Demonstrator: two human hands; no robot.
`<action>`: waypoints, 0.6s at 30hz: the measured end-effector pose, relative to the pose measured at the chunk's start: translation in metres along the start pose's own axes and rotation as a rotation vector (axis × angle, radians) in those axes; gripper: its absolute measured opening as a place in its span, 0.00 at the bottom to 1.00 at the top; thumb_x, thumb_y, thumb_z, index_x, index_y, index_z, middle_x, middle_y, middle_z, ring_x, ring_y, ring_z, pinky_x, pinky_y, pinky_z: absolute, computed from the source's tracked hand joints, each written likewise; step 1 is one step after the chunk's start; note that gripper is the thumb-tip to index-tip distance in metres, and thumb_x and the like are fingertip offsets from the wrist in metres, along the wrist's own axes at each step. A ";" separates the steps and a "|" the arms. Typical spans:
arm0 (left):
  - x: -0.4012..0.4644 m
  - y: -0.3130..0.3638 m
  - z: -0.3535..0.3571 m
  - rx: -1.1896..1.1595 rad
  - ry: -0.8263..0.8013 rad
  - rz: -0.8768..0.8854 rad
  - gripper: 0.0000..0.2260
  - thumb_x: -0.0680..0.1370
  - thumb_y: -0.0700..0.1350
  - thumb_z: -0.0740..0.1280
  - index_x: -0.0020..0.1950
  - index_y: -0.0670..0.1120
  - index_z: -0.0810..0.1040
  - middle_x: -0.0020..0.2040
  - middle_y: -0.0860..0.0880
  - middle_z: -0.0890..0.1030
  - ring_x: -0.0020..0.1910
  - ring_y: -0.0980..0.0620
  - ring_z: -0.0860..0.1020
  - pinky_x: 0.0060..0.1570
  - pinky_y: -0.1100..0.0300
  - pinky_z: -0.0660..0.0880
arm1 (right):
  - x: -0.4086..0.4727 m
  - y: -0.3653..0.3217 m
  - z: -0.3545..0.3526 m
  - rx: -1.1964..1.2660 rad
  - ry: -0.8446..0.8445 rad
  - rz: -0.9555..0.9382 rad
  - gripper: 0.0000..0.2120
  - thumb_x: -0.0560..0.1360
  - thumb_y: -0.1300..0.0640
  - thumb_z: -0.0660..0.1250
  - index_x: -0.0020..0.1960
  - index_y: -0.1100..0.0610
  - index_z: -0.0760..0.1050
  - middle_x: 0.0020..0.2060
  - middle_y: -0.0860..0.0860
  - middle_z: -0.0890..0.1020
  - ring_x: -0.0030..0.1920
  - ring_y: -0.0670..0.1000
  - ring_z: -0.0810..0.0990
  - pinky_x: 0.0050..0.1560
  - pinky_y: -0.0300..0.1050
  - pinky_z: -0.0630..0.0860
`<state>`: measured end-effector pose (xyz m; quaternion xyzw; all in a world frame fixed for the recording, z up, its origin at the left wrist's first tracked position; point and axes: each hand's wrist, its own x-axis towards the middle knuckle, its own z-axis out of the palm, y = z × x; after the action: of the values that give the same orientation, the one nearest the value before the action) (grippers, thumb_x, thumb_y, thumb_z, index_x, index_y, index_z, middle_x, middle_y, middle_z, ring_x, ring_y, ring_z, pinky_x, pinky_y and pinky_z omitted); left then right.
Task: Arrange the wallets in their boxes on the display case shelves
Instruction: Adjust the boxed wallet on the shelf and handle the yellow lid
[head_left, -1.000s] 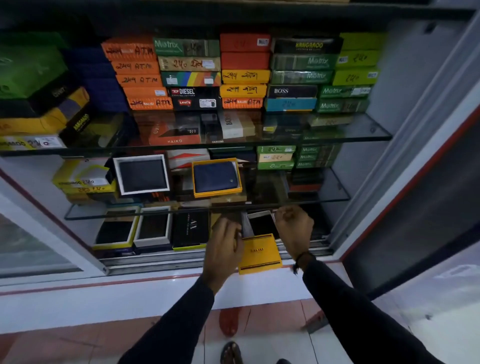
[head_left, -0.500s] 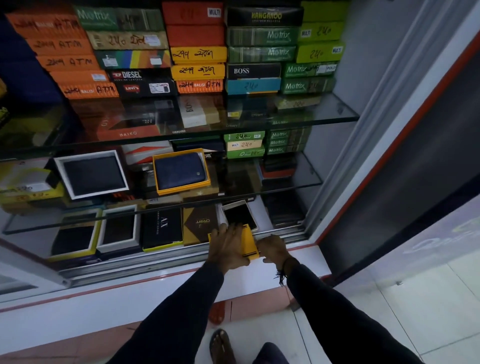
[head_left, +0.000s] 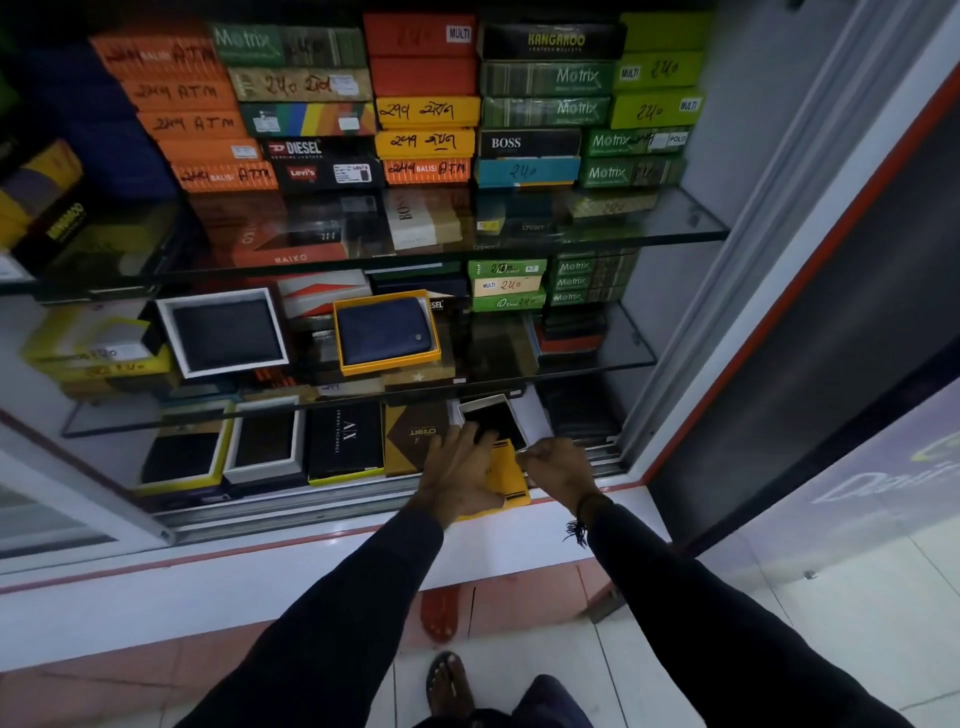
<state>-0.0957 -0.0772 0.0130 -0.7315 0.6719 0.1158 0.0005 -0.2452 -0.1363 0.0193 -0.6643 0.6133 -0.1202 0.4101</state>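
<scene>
A yellow wallet box (head_left: 508, 475) lies at the front edge of the bottom shelf. My left hand (head_left: 460, 475) lies flat on top of it, fingers spread. At the box's right edge my right hand (head_left: 558, 467) is curled, pinching its upper corner. Just behind the box stands an open white box with a dark wallet (head_left: 493, 418). To the left on the same shelf are a brown box (head_left: 415, 436), a black AX box (head_left: 345, 441) and two open boxes with dark wallets (head_left: 265, 439). One glass shelf (head_left: 587, 364) up, a blue wallet in a yellow box (head_left: 387, 330) leans beside a white-framed one (head_left: 223, 332).
The top glass shelf (head_left: 675, 228) carries several stacks of closed orange, green, yellow and black boxes (head_left: 426, 104). The case's sliding-door track (head_left: 322, 512) runs along the front. A dark door panel (head_left: 831, 322) stands at the right. My foot (head_left: 449, 686) is on the tiled floor below.
The yellow box has gone from leaning out at the shelf front to lying under my left hand. My right hand has come down from the box behind to the yellow box's right edge.
</scene>
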 end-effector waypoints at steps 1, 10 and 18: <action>-0.004 -0.001 -0.007 -0.012 0.012 -0.004 0.40 0.67 0.62 0.74 0.75 0.50 0.66 0.72 0.45 0.70 0.70 0.41 0.69 0.66 0.44 0.68 | -0.003 -0.005 -0.003 -0.011 -0.006 -0.026 0.09 0.71 0.51 0.68 0.35 0.54 0.82 0.31 0.47 0.81 0.37 0.49 0.80 0.33 0.34 0.68; -0.036 -0.034 -0.099 -0.251 0.416 0.010 0.03 0.74 0.43 0.68 0.44 0.52 0.79 0.41 0.54 0.79 0.40 0.52 0.80 0.35 0.62 0.71 | -0.023 -0.101 -0.026 0.039 0.277 -0.432 0.08 0.69 0.48 0.67 0.33 0.49 0.76 0.28 0.43 0.80 0.36 0.47 0.81 0.37 0.35 0.74; -0.008 -0.111 -0.158 -0.383 0.473 -0.533 0.16 0.80 0.46 0.67 0.63 0.37 0.76 0.61 0.36 0.79 0.58 0.38 0.80 0.53 0.49 0.76 | 0.042 -0.183 -0.004 -0.079 0.101 -0.244 0.17 0.71 0.47 0.70 0.56 0.55 0.83 0.55 0.57 0.84 0.58 0.60 0.82 0.52 0.45 0.76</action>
<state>0.0393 -0.0836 0.1506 -0.8735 0.4065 0.0630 -0.2604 -0.1081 -0.1923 0.1345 -0.7428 0.5518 -0.1783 0.3348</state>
